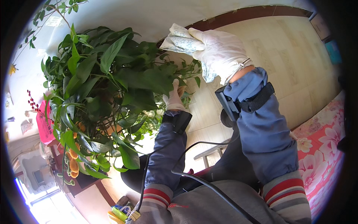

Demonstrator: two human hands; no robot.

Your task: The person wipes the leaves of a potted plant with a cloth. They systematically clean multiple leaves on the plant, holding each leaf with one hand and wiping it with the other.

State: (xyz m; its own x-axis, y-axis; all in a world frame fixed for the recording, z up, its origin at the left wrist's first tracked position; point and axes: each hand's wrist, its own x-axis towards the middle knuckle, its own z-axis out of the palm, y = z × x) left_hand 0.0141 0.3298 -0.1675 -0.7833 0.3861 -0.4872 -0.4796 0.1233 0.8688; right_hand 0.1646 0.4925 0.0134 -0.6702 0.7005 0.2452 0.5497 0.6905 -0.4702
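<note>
My right hand (221, 51), in a thin white glove, grips a folded white cloth (181, 42) printed with blue stars. It is raised over the floor, to the right of a large leafy pothos plant (112, 84). Lower and further left, my gloved left hand (174, 98) is at the plant's right side. Its thumb lies along the edge of a broad dark green leaf (148, 82), and the hand appears to hold that leaf; its other fingers are partly hidden. Foliage covers most of the pot.
Trailing vines (184, 68) hang beyond my left hand. A pink bag (44, 123) and orange plush ornaments (73, 165) are at the plant's left. A black cable (207, 184) crosses my lap. Flowered pink fabric (316, 156) lies at right, and a metal-legged stool (209, 152) stands below.
</note>
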